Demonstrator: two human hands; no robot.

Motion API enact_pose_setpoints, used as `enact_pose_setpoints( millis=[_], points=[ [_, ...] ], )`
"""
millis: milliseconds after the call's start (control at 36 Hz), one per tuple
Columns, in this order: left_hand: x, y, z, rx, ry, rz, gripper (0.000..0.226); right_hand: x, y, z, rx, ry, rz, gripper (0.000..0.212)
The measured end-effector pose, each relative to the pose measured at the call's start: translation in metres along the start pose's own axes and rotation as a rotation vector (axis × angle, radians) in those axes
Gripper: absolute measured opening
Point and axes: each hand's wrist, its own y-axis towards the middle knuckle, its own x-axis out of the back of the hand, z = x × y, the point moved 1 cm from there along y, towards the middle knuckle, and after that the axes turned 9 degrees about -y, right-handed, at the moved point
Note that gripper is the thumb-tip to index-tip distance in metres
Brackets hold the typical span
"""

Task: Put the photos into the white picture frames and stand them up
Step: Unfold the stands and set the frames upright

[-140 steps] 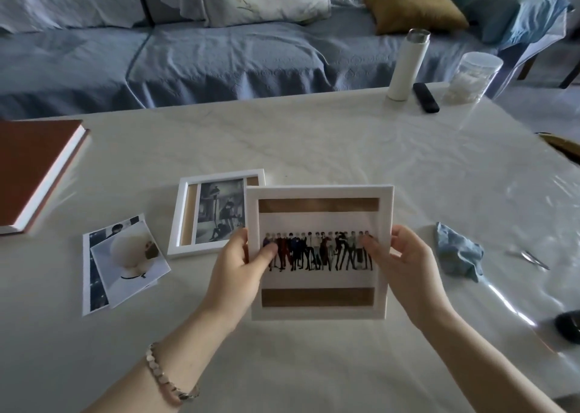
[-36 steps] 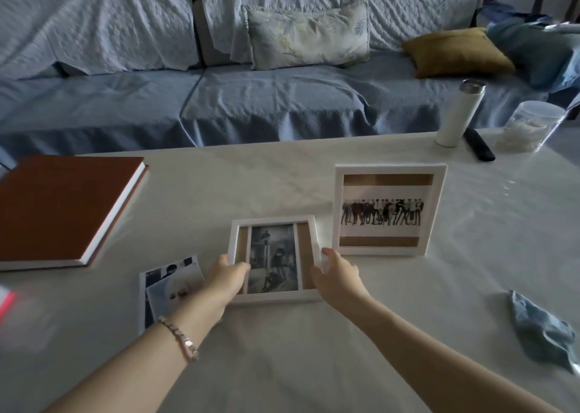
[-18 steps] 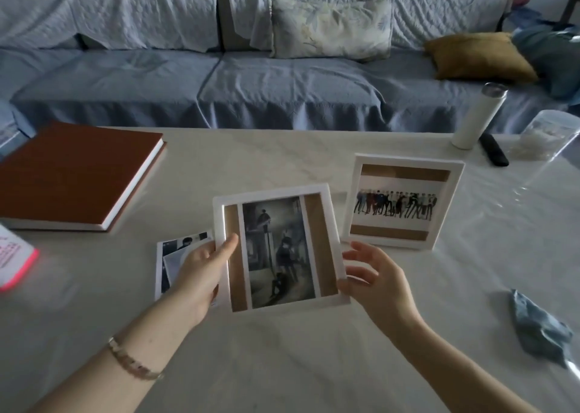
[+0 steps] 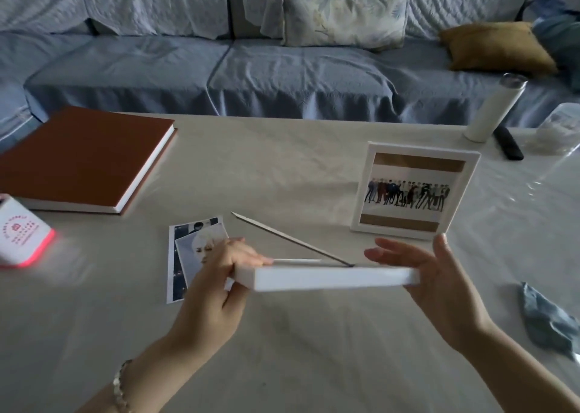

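White frame [image 4: 329, 278] seen edge-on, its face hidden; left hand [image 4: 216, 290] grips one end, right hand [image 4: 439, 290], fingers straight, cradles the other.

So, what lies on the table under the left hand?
Two overlapping loose photos; the left hand, gripping the white frame, hides their right edge and anything beneath.

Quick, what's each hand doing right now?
Left hand: holding the white frame's left end.
Right hand: open, straight fingers steadying its right end.
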Motion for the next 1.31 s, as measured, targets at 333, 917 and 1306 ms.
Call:
enact_pose_setpoints(
  millis=[333, 917, 1306],
  points=[
    [-0.003, -0.003, -0.005, -0.103, -0.011, 0.120, 0.011, -0.020, -0.011, 0.031, -0.055, -0.418, 0.265, 0.085],
    [-0.009, -0.002, 0.000, 0.241, 0.007, -0.034, 0.015, -0.013, -0.012, 0.014, -0.039, -0.028, 0.092, 0.084],
    [-0.004, 0.081, 0.044, 0.779, -0.500, -0.215, 0.087, -0.029, 0.104, 0.045, -0.184, -0.238, -0.063, 0.068]
  ],
)
